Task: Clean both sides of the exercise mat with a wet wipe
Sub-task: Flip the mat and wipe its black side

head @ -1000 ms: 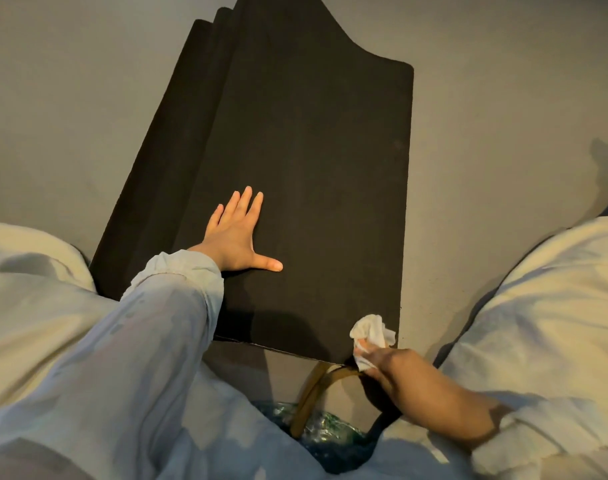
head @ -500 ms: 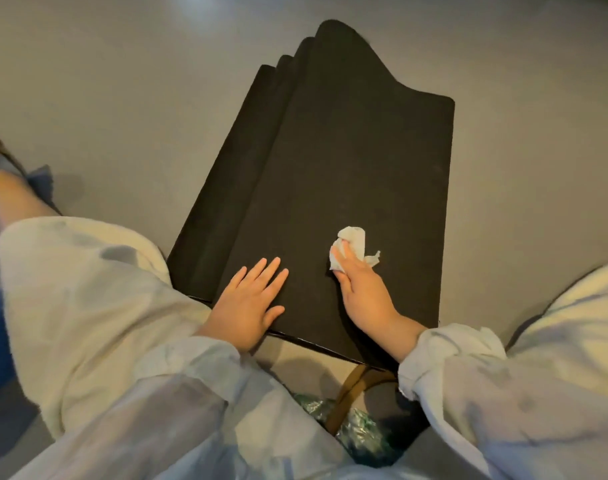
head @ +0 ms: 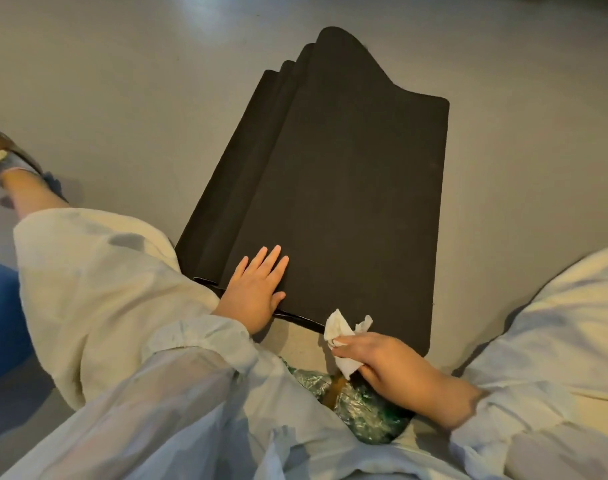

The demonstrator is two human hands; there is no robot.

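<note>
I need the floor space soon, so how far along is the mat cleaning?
Nothing shows as finished: the black mat looks the same all over. In hand: the left hand presses flat on the mat's near end while the right hand grips the crumpled wet wipe at the near edge. Left: the underside, since the mat lies folded in layers, not visibly flipped.

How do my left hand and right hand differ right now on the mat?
The left hand lies flat, fingers straight, pressing on the black mat; the right hand curls around a crumpled white wet wipe. The left hand sits near the mat's near left corner; the right hand is at its near edge, further right. Both are bare, with pale sleeves.
</note>
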